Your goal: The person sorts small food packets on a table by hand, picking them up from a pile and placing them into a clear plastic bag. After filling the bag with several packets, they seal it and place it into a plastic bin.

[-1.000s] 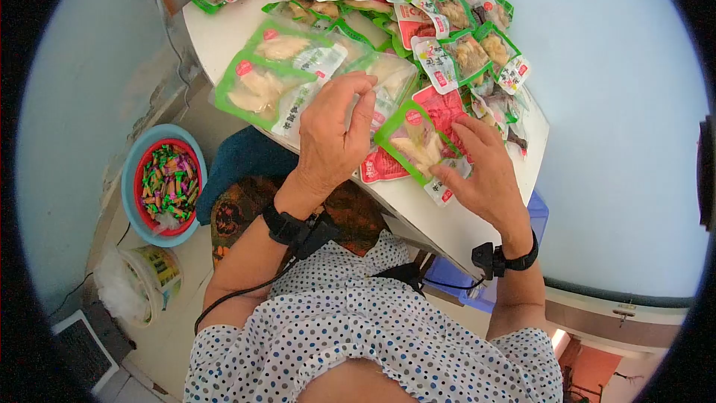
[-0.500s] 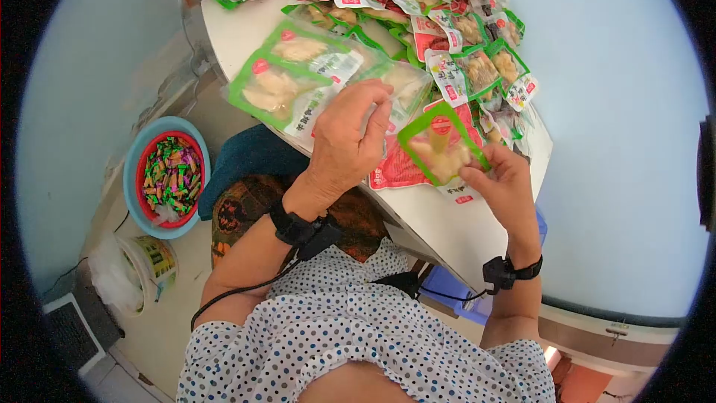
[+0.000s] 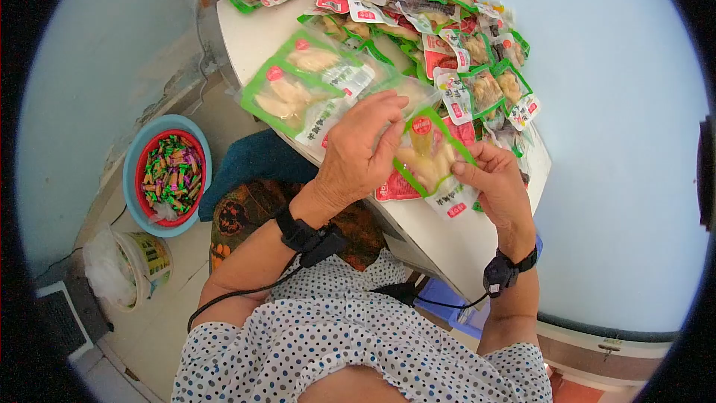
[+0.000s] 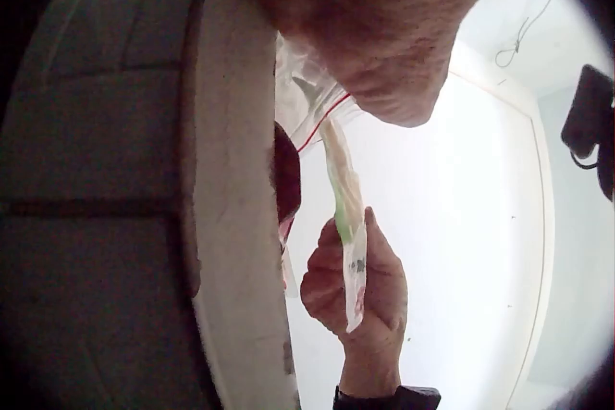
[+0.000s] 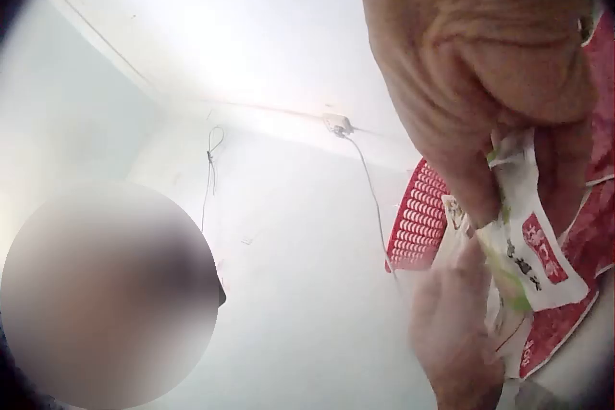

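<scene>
My right hand (image 3: 503, 186) pinches a small green-bordered packet (image 3: 429, 157) by its right side, thumb on top. Pale pieces show through its clear front. At the mouth of a larger clear zip bag (image 3: 384, 71), my left hand (image 3: 362, 149) holds the edge, fingers bent over it. A red zip line crosses this plastic (image 4: 322, 122) in the left wrist view. Inside the bag lie green-bordered packets (image 3: 287, 97) of the same kind. The held packet's left edge is right by the left fingertips. Edge-on, the packet (image 4: 348, 227) stands in the right fingers in the left wrist view.
A heap of mixed food packets (image 3: 418, 11) covers the table's far side. Red packets (image 3: 397, 188) lie under the hands on the white table (image 3: 455, 250). On the floor at left stand a blue basin (image 3: 133, 179) with wrapped pieces and a bucket (image 3: 156, 254).
The right hand has taken hold of the green-bordered packet, lifted it and brought it left toward the left hand. The left hand has stayed at the clear bag.
</scene>
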A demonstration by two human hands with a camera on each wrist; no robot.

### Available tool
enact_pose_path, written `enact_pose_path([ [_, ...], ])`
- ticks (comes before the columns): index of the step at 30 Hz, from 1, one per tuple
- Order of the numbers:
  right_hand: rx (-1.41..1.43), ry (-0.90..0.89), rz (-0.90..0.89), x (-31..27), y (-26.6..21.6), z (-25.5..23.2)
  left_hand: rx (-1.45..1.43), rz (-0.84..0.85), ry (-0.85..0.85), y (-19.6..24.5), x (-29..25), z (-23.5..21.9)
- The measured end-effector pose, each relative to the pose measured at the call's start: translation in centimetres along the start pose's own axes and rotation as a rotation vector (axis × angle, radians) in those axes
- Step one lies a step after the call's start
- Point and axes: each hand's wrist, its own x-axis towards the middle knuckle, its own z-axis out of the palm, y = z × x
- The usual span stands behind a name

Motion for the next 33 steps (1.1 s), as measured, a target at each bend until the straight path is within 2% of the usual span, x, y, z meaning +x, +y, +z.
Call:
enact_pose_path([
  [9,0.384,-0.127,0.067,4.2,0.4,1.7,-0.008,0.115,0.024,-0.2,0.3,0.1],
  [13,0.605,-0.218,0.070,4.2,-0.4,2.9,-0.009,0.093,0.028,-0.1,0.3,0.1],
  [20,0.828,-0.083,0.059,1.7,1.4,5.3,-0.027,0.080,0.025,0.0,0.3,0.0],
  [23,0.801,-0.007,0.005,1.2,2.5,6.5,-0.034,0.082,0.024,0.0,0.2,0.1],
  [26,0.807,0.077,0.031,1.0,2.8,7.1,-0.034,0.091,0.022,-0.1,0.2,0.1],
  [33,0.726,0.163,-0.030,0.6,0.9,6.2,-0.047,0.072,0.009,0.1,0.4,-0.1],
])
